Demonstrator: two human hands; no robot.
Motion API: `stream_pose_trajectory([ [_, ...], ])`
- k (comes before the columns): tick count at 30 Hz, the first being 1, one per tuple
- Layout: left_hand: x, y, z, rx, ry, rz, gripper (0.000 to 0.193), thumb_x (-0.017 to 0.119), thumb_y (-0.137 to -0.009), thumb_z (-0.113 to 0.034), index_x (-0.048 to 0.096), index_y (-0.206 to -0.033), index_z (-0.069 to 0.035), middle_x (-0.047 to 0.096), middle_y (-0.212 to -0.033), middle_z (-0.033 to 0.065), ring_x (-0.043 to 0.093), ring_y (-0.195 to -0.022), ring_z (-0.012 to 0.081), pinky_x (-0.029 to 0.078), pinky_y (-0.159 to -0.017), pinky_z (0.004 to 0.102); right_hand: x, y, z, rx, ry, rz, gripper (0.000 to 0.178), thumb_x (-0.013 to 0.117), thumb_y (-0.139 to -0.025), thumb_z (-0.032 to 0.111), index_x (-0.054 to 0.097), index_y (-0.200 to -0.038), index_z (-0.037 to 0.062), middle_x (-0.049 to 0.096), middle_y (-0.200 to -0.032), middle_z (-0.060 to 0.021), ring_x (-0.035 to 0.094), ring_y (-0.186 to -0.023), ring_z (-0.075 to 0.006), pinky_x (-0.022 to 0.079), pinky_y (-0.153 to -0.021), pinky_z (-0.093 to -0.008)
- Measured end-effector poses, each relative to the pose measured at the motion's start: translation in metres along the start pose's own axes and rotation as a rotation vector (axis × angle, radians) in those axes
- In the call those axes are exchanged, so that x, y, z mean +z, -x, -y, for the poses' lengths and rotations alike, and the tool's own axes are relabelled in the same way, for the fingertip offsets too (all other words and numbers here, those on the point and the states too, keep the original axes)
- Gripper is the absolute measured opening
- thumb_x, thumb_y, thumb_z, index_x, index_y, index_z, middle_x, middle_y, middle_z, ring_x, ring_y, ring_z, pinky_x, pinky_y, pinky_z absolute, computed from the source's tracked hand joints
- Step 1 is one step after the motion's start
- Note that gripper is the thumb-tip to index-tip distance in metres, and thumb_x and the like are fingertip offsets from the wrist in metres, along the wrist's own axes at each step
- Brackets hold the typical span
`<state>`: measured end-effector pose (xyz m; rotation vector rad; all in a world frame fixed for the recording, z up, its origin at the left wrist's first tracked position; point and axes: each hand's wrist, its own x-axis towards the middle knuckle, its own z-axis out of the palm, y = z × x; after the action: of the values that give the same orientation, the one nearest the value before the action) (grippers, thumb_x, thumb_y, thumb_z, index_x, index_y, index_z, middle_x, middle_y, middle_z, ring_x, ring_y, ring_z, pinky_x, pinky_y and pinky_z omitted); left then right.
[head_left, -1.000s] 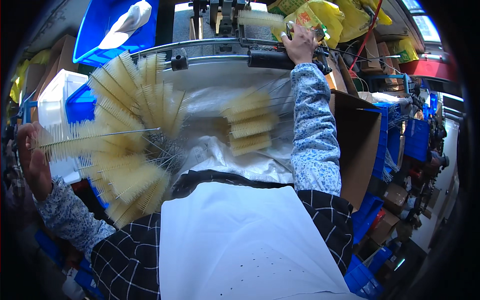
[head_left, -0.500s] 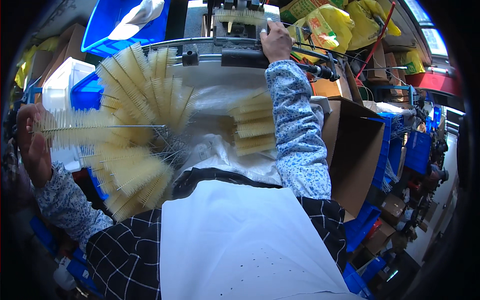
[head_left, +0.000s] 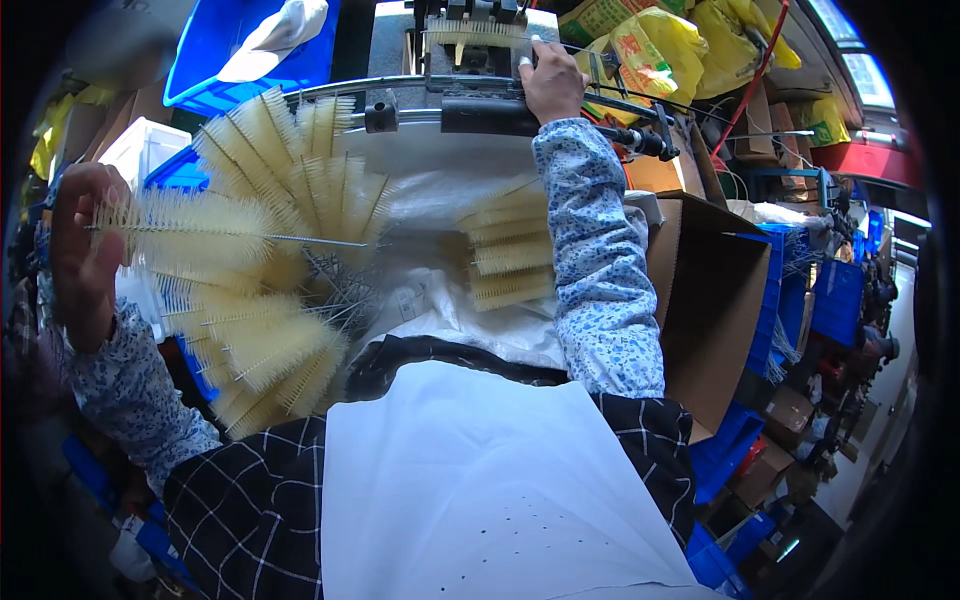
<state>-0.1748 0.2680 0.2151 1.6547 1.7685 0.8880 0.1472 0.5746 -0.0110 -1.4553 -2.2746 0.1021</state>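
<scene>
At the left, my left hand [head_left: 92, 255] is closed on the bristled end of a bottle brush [head_left: 195, 228]. This brush has cream bristles, and its bare twisted-wire stem points right. Beneath it, a fanned pile of similar brushes [head_left: 265, 335] spreads out with wire stems gathered toward the middle. My right hand [head_left: 553, 85] is at the machine [head_left: 395, 45] at the far side, fingers bent, with white coverings on two fingertips. Beside those fingertips another brush [head_left: 475, 35] lies across the machine. What the right fingers grip is hidden.
More brushes [head_left: 510, 245] lie stacked on white sheeting [head_left: 420, 305] before me, left of my right forearm. An open cardboard box [head_left: 705, 310] stands at the right. A blue bin [head_left: 205, 85] with a white cap is at the far left; yellow bags [head_left: 660, 55] are at the far right.
My left hand has moved up and a little to the right with its brush, whose stem now reaches further right. My right hand has hardly moved.
</scene>
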Motion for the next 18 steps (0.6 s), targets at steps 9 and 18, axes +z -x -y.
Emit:
stream_pose_trajectory([
  [9, 0.018, -0.003, 0.002, -0.047, 0.009, -0.218, 0.044, 0.047, -0.073, -0.020, 0.041, -0.114, -0.006, 0.045, -0.105, 0.0095, 0.044, -0.098, 0.0178, 0.035, -0.084, 0.0292, -0.030, -0.026, -0.102, 0.083, -0.194, 0.158, 0.032, 0.055, -0.075, 0.025, 0.059, -0.103, 0.0099, 0.057, -0.103, -0.0114, 0.055, -0.093, -0.0279, 0.043, -0.081, -0.0358],
  [18, 0.052, -0.049, -0.008, 0.014, 0.151, 0.162, 0.038, 0.049, -0.075, -0.020, 0.042, -0.110, -0.006, 0.048, -0.092, 0.0060, 0.046, -0.085, 0.0117, 0.039, -0.074, 0.0262, -0.075, -0.025, -0.139, -0.256, 0.115, 0.112, 0.016, 0.051, -0.083, 0.023, 0.061, -0.094, 0.0165, 0.059, -0.089, -0.0049, 0.050, -0.090, -0.0265, 0.040, -0.080, -0.0336],
])
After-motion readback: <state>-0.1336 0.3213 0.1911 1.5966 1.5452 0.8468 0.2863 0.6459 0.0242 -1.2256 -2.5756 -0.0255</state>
